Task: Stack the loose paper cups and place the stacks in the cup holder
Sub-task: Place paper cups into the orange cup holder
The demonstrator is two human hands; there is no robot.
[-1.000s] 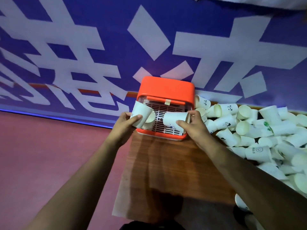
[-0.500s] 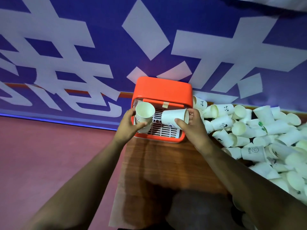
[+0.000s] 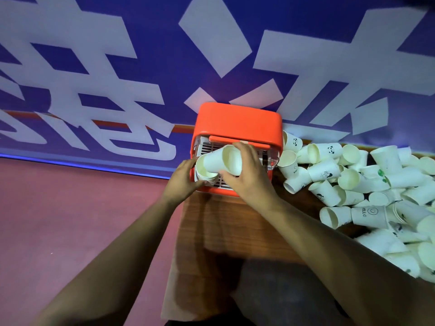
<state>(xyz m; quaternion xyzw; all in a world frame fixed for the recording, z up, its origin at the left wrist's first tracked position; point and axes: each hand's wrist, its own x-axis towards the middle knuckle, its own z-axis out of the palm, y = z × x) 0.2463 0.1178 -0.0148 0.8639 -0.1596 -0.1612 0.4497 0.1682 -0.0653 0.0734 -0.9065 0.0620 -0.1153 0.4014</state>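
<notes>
An orange cup holder point(image 3: 237, 121) with a white slatted inside stands at the far end of the wooden table point(image 3: 235, 227). My left hand point(image 3: 186, 177) grips a short stack of white paper cups point(image 3: 204, 173) at the holder's left front. My right hand point(image 3: 247, 172) holds a single white cup point(image 3: 221, 161) on its side, its base entering the stack's open mouth. Both hands are right in front of the holder's opening.
A big heap of loose white paper cups point(image 3: 367, 191) covers the right side of the table, touching the holder's right wall. A blue wall with large white characters point(image 3: 141, 67) rises behind. A reddish floor point(image 3: 70, 220) lies left of the table.
My right hand has carried its cup leftward to the left hand's stack. The two cups, apart before, now meet and nest in front of the holder.
</notes>
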